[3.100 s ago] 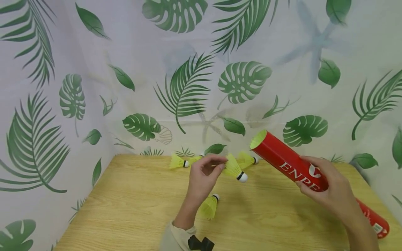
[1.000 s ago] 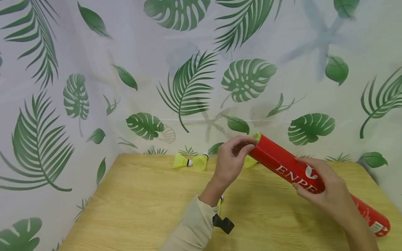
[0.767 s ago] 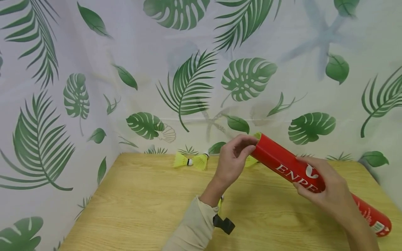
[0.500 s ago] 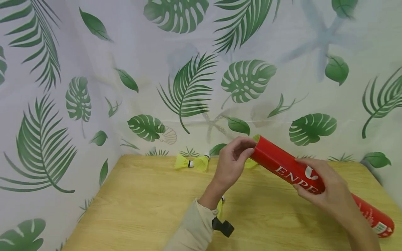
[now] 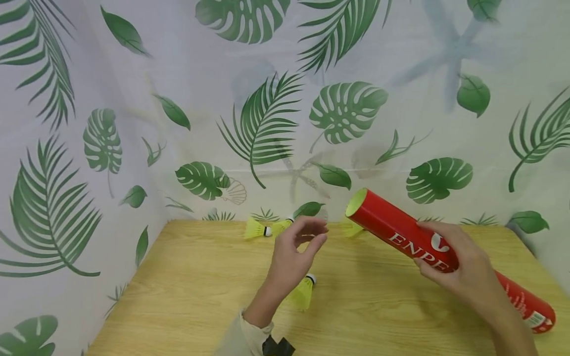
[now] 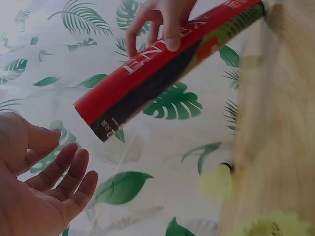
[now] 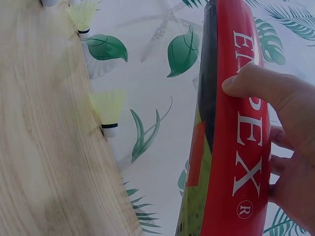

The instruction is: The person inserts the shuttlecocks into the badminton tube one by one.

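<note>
My right hand (image 5: pixel 463 267) grips a red shuttlecock tube (image 5: pixel 392 222) lettered ENPEX around its middle. The tube slants, its open mouth up and to the left, pale yellow-green inside. In the right wrist view my thumb lies across the tube's lettering. My left hand (image 5: pixel 294 252) is in the air to the left of the mouth, apart from it. Its fingers are loosely bent, and the left wrist view shows nothing in them. A yellow shuttlecock (image 5: pixel 305 294) lies on the table just beyond my left wrist. How many shuttlecocks are inside the tube is hidden.
Two yellow shuttlecocks, one with its cork to the right (image 5: pixel 255 229), lie at the table's back edge. Another shuttlecock (image 5: pixel 353 228) sits there partly behind the tube. A leaf-printed cloth (image 5: pixel 276 123) rises behind the wooden table (image 5: pixel 200 287).
My left hand carried a shuttlecock to the tube's mouth, with its fingertips at the opening. Now it has drawn back left without the shuttlecock. My right hand and the tube have barely moved.
</note>
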`<action>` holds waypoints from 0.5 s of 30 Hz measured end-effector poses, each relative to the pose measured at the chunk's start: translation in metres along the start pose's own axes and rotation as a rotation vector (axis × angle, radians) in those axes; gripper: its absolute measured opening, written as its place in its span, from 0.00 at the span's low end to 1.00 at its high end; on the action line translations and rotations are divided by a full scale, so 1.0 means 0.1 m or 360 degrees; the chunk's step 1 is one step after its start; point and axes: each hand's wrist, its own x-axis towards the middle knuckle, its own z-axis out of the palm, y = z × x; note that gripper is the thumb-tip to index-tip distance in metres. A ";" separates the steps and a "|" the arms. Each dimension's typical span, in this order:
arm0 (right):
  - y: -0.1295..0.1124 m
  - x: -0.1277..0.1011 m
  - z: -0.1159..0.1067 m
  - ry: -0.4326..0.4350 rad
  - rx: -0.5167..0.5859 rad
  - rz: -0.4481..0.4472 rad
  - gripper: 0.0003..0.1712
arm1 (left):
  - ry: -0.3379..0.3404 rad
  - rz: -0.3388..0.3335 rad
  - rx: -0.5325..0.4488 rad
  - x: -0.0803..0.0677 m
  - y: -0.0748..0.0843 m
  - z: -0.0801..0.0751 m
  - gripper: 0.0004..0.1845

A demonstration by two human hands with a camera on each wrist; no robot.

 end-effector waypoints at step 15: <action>0.05 -0.01 0.00 -0.0002 -0.0037 0.0040 0.53 | -0.0016 -0.0499 0.0321 -0.71 -0.28 -0.41 0.09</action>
